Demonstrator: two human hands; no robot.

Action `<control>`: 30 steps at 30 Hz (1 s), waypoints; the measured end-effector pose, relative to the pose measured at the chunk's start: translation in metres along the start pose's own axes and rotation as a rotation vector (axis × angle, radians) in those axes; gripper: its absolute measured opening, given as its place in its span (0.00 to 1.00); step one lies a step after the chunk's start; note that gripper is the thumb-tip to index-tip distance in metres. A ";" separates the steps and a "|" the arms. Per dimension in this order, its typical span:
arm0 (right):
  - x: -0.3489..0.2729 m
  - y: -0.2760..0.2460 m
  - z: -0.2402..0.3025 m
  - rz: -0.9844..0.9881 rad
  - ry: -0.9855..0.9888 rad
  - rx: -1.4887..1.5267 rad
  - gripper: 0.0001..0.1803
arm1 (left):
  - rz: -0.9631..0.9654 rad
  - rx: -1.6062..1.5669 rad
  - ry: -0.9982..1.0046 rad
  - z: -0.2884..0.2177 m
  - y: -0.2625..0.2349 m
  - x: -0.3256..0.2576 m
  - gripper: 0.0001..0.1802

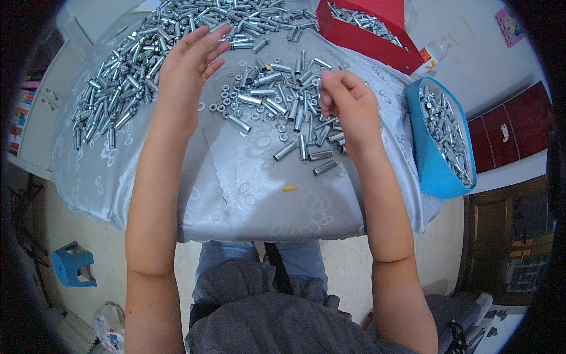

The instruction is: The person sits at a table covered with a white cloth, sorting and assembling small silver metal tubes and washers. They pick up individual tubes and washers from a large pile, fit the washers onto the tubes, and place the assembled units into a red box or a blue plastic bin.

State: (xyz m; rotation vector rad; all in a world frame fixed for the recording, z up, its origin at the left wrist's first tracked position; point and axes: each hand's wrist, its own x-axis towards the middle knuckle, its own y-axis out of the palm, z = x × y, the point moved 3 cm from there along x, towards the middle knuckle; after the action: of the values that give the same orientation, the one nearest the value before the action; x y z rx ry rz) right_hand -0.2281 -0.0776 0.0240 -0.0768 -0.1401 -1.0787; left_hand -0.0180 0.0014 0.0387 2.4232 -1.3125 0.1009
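Observation:
My left hand (190, 71) is raised over the right side of a large heap of shiny metal bolts with sleeves (138, 65). Its fingers are stretched out and slightly apart, with nothing visible in them. Above a looser pile of hollow metal sleeves (299, 118), my right hand (352, 105) is closed, thumb against curled fingers. Whatever it may be pinching is too small or hidden to make out. Small metal washers (227, 100) lie scattered between the two hands, along the left side of the sleeve pile.
A silvery patterned cloth (259, 206) covers the round table. At the back right stands a red box (365, 44) of metal pieces, with a plastic bottle (433, 56) beside it. A blue bin (439, 183) of bolts is at the right edge. A blue stool (72, 264) stands at lower left.

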 end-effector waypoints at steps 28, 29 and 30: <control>-0.008 0.023 -0.008 0.227 -0.639 -0.898 0.07 | 0.181 1.163 0.150 0.027 -0.008 -0.004 0.11; -0.007 0.018 -0.005 0.181 -0.616 -0.857 0.07 | 0.211 1.130 0.179 0.028 -0.007 -0.005 0.11; -0.006 0.015 -0.002 0.135 -0.591 -0.817 0.07 | 0.241 1.097 0.207 0.032 -0.005 -0.005 0.11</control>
State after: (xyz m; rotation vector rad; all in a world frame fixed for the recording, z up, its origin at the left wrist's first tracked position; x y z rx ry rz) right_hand -0.2169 -0.0658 0.0210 -1.1284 -0.2131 -0.8935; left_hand -0.0203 -0.0040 0.0065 2.8821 -1.7033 1.4225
